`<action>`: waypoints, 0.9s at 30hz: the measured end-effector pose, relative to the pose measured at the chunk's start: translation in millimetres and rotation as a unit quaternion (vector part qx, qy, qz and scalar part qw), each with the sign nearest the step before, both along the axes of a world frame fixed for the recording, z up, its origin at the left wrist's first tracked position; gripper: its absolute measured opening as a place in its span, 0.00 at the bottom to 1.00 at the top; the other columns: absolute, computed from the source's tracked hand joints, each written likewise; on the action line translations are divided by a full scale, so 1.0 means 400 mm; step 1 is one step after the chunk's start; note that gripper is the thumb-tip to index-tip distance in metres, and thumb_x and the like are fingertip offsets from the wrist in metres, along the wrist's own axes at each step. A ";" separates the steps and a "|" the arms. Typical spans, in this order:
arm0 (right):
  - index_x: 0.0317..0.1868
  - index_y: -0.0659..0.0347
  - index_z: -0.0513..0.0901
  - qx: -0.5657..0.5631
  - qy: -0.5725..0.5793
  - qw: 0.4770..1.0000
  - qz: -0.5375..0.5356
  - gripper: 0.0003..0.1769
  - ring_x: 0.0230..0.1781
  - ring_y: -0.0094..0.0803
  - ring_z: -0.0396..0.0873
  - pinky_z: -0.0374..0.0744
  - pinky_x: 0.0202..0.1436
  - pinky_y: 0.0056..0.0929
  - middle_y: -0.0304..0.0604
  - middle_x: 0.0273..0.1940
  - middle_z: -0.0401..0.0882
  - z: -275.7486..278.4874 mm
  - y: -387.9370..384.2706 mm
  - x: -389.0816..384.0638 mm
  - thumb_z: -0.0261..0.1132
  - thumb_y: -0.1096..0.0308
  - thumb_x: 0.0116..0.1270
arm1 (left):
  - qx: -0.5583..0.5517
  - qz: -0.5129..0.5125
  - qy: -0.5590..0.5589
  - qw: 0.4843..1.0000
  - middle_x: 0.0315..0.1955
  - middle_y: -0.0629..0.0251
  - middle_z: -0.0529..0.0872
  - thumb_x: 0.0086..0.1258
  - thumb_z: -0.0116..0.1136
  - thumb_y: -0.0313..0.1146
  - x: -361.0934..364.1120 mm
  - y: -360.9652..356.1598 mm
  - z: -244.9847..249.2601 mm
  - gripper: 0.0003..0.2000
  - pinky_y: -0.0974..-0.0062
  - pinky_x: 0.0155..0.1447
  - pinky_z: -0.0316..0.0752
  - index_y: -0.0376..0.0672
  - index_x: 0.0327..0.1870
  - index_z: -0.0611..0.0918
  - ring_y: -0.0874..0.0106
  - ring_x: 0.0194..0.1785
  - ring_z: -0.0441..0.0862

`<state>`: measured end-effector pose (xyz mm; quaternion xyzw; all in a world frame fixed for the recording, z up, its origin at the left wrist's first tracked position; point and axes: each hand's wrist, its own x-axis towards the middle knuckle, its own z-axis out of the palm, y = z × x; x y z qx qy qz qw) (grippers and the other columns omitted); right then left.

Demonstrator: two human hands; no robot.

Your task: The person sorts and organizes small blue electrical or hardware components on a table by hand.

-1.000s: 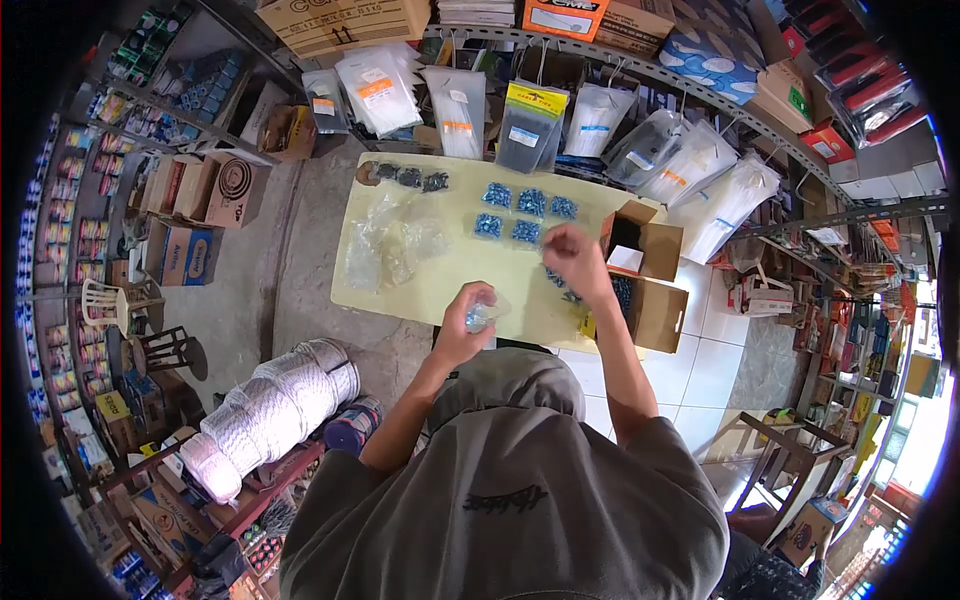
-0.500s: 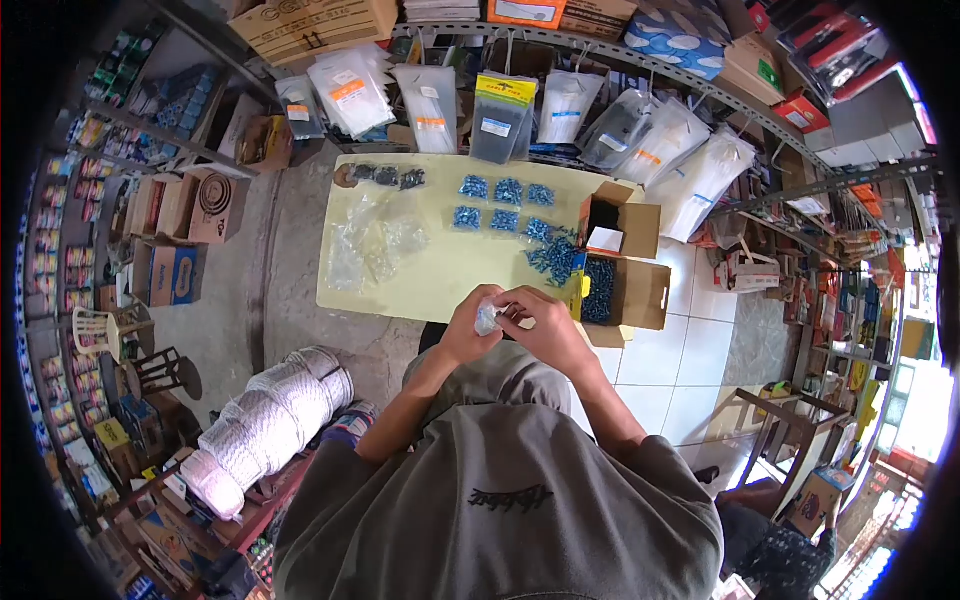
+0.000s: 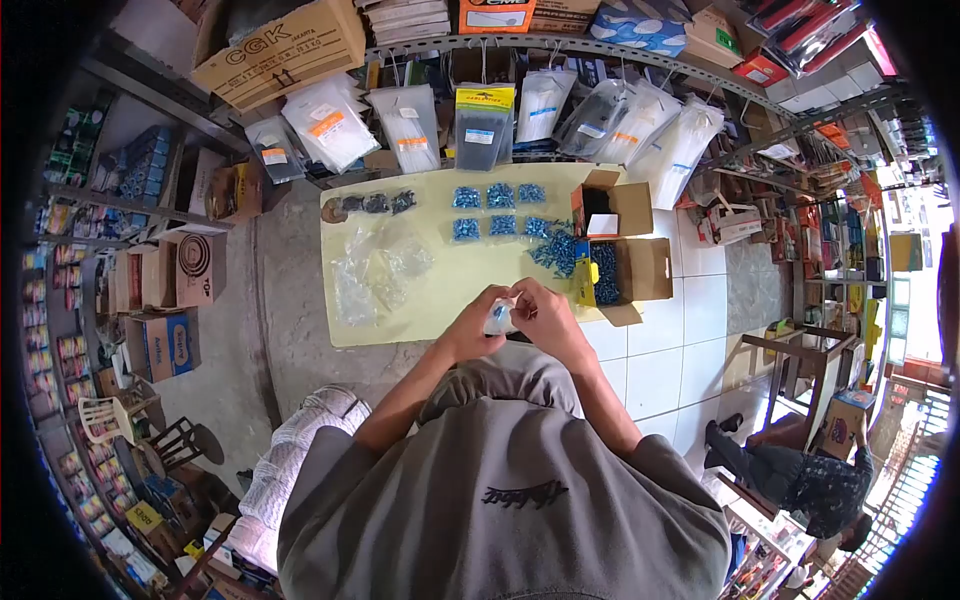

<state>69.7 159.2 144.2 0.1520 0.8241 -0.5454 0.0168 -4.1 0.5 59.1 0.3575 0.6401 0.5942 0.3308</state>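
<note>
My left hand (image 3: 474,328) is closed round a small clear plastic bag (image 3: 499,318) that has something blue inside. My right hand (image 3: 546,318) pinches the same bag near its top edge. Both hands are just beyond the near edge of the pale yellow table (image 3: 470,275). Several filled bags of blue pieces (image 3: 501,196) lie in two rows on it, beside a loose blue pile (image 3: 553,250). Flat empty clear bags (image 3: 385,265) cover part of its left side. Small bags of dark pieces (image 3: 376,203) sit at the far left.
Two open cardboard boxes (image 3: 648,268), (image 3: 632,207) stand at the table's right. Packs of cable ties (image 3: 485,130) hang from the shelf beyond. A wrapped white roll (image 3: 290,465) lies on the left. Another person (image 3: 800,480) is at the lower right.
The view has shifted, and more of the other person shows at the lower right. Both hands still hold the bag, and the blue inside it now shows more clearly.
</note>
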 end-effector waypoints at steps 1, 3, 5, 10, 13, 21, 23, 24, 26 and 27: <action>0.41 0.65 0.76 -0.013 0.016 1.000 -0.018 0.14 0.27 0.39 0.80 0.77 0.34 0.33 0.49 0.26 0.78 -0.018 -0.011 -0.002 0.64 0.79 0.52 | -0.022 -0.012 0.061 0.998 0.53 0.56 0.74 0.48 0.59 0.28 -0.014 -0.010 -0.005 0.32 0.66 0.67 0.63 0.39 0.61 0.67 0.61 0.60 0.71; 0.41 0.65 0.76 -0.005 0.007 1.000 -0.019 0.14 0.27 0.39 0.80 0.77 0.33 0.33 0.49 0.26 0.78 -0.046 -0.032 -0.011 0.64 0.79 0.52 | -0.043 -0.025 0.125 0.991 0.55 0.58 0.72 0.49 0.58 0.30 -0.030 -0.031 -0.009 0.32 0.67 0.68 0.60 0.40 0.61 0.67 0.63 0.63 0.69; 0.41 0.65 0.75 0.003 0.002 1.000 -0.023 0.14 0.26 0.40 0.79 0.77 0.33 0.34 0.49 0.26 0.78 -0.070 -0.051 -0.023 0.64 0.80 0.52 | 0.022 0.040 0.105 0.993 0.54 0.60 0.71 0.47 0.59 0.29 -0.037 -0.051 -0.008 0.34 0.69 0.69 0.58 0.43 0.62 0.67 0.63 0.65 0.66; 0.41 0.66 0.75 0.051 0.018 0.999 -0.010 0.15 0.28 0.44 0.79 0.76 0.33 0.38 0.52 0.29 0.78 -0.129 -0.089 -0.050 0.63 0.81 0.51 | -0.046 0.064 -0.067 0.995 0.52 0.63 0.72 0.55 0.62 0.32 -0.050 -0.085 -0.009 0.30 0.68 0.64 0.61 0.45 0.62 0.68 0.68 0.61 0.66; 0.41 0.65 0.76 0.074 0.049 0.996 -0.016 0.16 0.25 0.38 0.78 0.75 0.30 0.34 0.48 0.26 0.77 -0.193 -0.098 -0.057 0.64 0.82 0.50 | -0.139 0.078 -0.089 0.983 0.43 0.62 0.76 0.60 0.64 0.33 -0.065 -0.080 -0.035 0.23 0.64 0.54 0.69 0.43 0.56 0.71 0.69 0.46 0.74; 0.42 0.65 0.76 0.068 0.016 0.998 0.004 0.16 0.26 0.42 0.78 0.76 0.32 0.36 0.52 0.28 0.77 -0.229 -0.082 -0.038 0.63 0.80 0.50 | -0.295 0.043 0.076 0.951 0.29 0.58 0.80 0.56 0.64 0.27 -0.060 -0.054 -0.045 0.18 0.62 0.42 0.74 0.40 0.46 0.72 0.59 0.36 0.80; 0.42 0.65 0.76 0.069 -0.005 0.998 0.010 0.16 0.26 0.42 0.78 0.75 0.32 0.37 0.53 0.28 0.77 -0.233 -0.075 -0.034 0.63 0.80 0.50 | -0.310 0.044 0.081 0.946 0.30 0.56 0.80 0.55 0.64 0.26 -0.052 -0.045 -0.070 0.17 0.61 0.42 0.74 0.40 0.45 0.71 0.57 0.37 0.81; 0.43 0.65 0.76 0.087 0.005 0.996 0.008 0.16 0.26 0.43 0.78 0.75 0.32 0.38 0.53 0.28 0.77 -0.244 -0.071 -0.031 0.63 0.80 0.50 | -0.312 0.064 0.074 0.945 0.29 0.58 0.80 0.54 0.64 0.24 -0.045 -0.038 -0.074 0.17 0.62 0.41 0.74 0.40 0.43 0.72 0.59 0.36 0.80; 0.43 0.65 0.75 0.104 0.015 0.994 0.007 0.17 0.26 0.43 0.78 0.75 0.33 0.38 0.53 0.27 0.77 -0.265 -0.061 -0.019 0.63 0.80 0.50 | -0.314 0.084 0.066 0.943 0.27 0.59 0.79 0.53 0.64 0.23 -0.033 -0.024 -0.083 0.17 0.63 0.39 0.74 0.41 0.42 0.72 0.61 0.34 0.80; 0.44 0.65 0.75 0.106 0.014 0.994 0.009 0.17 0.26 0.44 0.78 0.74 0.33 0.39 0.52 0.27 0.77 -0.265 -0.058 -0.019 0.63 0.80 0.51 | -0.319 0.091 0.084 0.940 0.27 0.59 0.79 0.53 0.64 0.23 -0.030 -0.017 -0.090 0.17 0.63 0.39 0.74 0.41 0.42 0.72 0.61 0.34 0.80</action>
